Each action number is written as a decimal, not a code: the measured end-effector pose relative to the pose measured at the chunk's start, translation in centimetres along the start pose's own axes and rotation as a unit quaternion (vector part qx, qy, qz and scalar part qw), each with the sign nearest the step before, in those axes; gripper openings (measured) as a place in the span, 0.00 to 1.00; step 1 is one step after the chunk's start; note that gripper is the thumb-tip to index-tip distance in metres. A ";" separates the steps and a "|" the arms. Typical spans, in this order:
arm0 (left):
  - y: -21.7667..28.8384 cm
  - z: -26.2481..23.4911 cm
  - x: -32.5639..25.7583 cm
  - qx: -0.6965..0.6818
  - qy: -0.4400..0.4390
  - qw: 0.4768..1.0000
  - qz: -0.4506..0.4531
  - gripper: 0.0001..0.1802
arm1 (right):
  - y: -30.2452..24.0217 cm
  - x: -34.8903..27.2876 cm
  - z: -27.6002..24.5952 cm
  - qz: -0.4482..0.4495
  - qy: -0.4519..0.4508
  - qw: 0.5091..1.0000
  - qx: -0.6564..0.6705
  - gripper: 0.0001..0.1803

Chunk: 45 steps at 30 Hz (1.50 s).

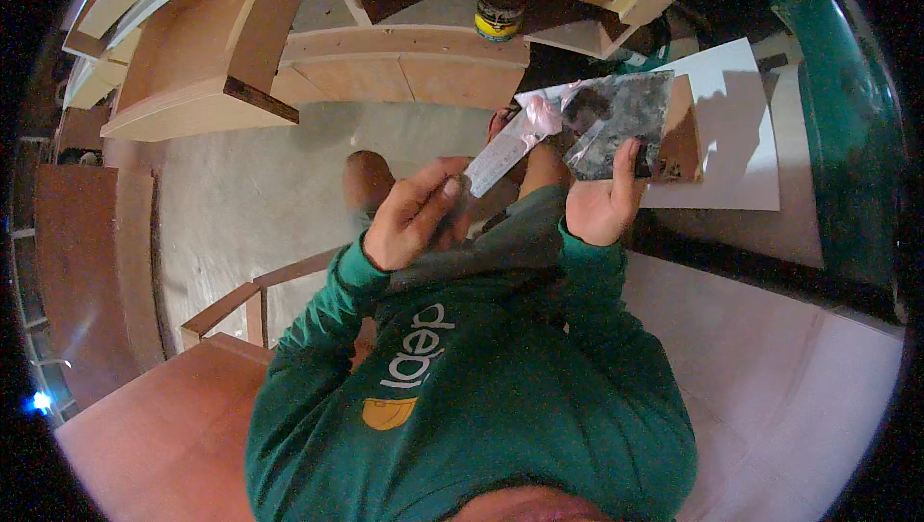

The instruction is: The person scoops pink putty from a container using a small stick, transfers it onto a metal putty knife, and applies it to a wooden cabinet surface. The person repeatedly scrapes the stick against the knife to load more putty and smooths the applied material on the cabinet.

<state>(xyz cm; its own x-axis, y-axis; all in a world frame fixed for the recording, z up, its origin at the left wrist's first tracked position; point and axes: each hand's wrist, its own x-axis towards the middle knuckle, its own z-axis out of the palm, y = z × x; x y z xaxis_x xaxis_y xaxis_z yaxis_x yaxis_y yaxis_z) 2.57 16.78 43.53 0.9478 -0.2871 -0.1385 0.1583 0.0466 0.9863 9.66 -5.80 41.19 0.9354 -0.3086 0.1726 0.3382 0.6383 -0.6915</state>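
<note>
A metal putty knife (494, 164) slants up and to the right from my left hand (414, 214), whose fingers are wrapped round its lower end. Pink putty (544, 116) sits on the knife's far end, over the edge of a flat grey, smeared mixing plate (643, 108). Under that plate is my right hand (604, 204), gripping it with the thumb on top; the other fingers are hidden below. Some pink smears show along the plate's far edge. Whether the knife touches the plate, I cannot tell.
An open wooden drawer box (197, 50) juts out at the far left, beside a long wooden panel (404, 70). A yellow and black can (499, 20) stands behind that panel. A white board (736, 127) lies right of the plate. Brown boards (87, 272) line the left side.
</note>
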 end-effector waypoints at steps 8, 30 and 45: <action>-1.9 1.6 0.4 0.010 0.027 1.000 -0.008 0.20 | 0.6 -0.9 0.5 -0.015 -0.022 1.000 -0.005 0.27; 2.7 -4.3 4.1 0.439 -0.001 0.846 0.301 0.35 | -2.5 0.3 0.5 0.226 -0.084 0.964 0.114 0.21; 1.6 -7.2 5.9 0.445 0.055 0.853 0.267 0.26 | -1.3 -0.1 -1.2 0.217 -0.086 0.964 0.124 0.21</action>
<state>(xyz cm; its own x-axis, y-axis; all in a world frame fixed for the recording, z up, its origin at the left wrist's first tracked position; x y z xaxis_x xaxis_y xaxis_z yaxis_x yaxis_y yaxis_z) 10.39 22.07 43.65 0.8469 -0.3587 0.3926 -0.5307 -0.6167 0.5814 9.01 -7.43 41.21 0.9906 0.1326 0.0330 -0.0941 0.8372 -0.5388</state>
